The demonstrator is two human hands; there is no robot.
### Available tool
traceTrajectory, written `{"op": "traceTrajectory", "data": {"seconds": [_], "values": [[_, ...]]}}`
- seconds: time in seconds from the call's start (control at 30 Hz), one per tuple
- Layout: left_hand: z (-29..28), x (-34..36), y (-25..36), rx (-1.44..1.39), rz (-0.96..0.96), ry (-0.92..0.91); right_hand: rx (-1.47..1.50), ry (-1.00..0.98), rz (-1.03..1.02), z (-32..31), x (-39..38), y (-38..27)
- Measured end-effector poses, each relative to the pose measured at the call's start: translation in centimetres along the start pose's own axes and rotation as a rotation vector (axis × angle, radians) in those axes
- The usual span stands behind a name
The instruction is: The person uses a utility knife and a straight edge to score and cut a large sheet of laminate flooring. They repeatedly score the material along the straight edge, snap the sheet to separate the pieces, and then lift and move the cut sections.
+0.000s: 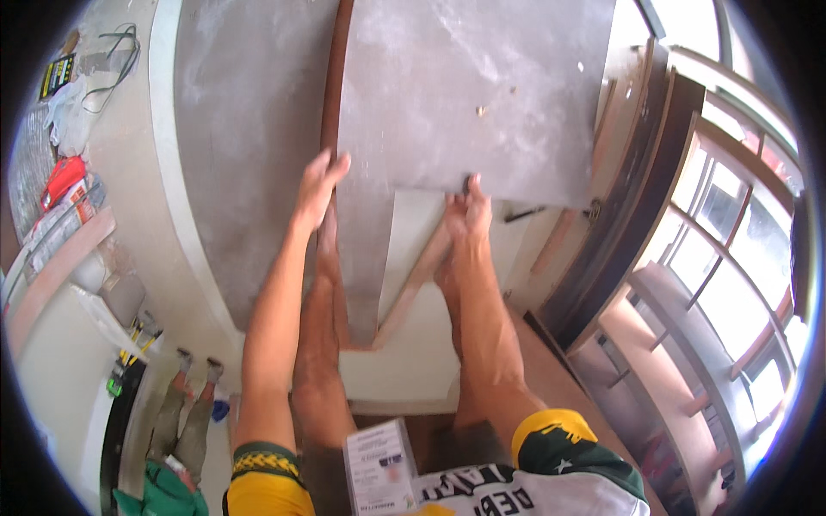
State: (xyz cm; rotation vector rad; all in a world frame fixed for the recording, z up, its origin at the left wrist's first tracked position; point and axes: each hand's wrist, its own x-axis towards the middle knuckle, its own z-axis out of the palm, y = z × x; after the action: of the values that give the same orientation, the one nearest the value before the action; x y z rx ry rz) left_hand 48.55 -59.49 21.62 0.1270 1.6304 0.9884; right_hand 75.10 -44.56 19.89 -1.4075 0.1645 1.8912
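Note:
A large grey panel (pixel 465 95) with a dusty, smeared face and a notch cut from its near right side reaches away in front of me. My left hand (pixel 317 191) is closed round its left edge, thumb on top, fingers partly hidden. My right hand (pixel 470 211) grips the near edge beside the notch, some of its fingers hidden. A narrow strip of the panel (pixel 368 267) runs toward me between my arms. Another grey board (pixel 245 129) lies to the left, beside a reddish-brown edge (pixel 336 77). Small crumbs rest on the panel's face.
A dark frame (pixel 632 215) and a barred window (pixel 740 224) stand at the right, near a shelf-like wooden structure (pixel 662 344). Plastic bags (pixel 69 116), a red packet (pixel 63 182) and tools (pixel 138 340) lie at the left. Another person's legs (pixel 185 413) show lower left.

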Motion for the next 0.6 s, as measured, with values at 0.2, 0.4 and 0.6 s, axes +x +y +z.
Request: {"op": "traceTrajectory", "data": {"seconds": [0.2,0.4,0.6], "values": [[4.5,-1.6,11.8,-0.288,-0.071,-0.049,-0.102,0.040,-0.097,5.1,-8.3,-4.9],[8.4,-4.9,23.6,-0.094,0.093,-0.080,-0.107,-0.034,-0.213,11.1,-14.0,-13.0],[15.1,-12.8,36.1,-0.032,0.222,-0.029,-0.445,-0.093,-0.060,12.8,-22.0,-22.3]]}}
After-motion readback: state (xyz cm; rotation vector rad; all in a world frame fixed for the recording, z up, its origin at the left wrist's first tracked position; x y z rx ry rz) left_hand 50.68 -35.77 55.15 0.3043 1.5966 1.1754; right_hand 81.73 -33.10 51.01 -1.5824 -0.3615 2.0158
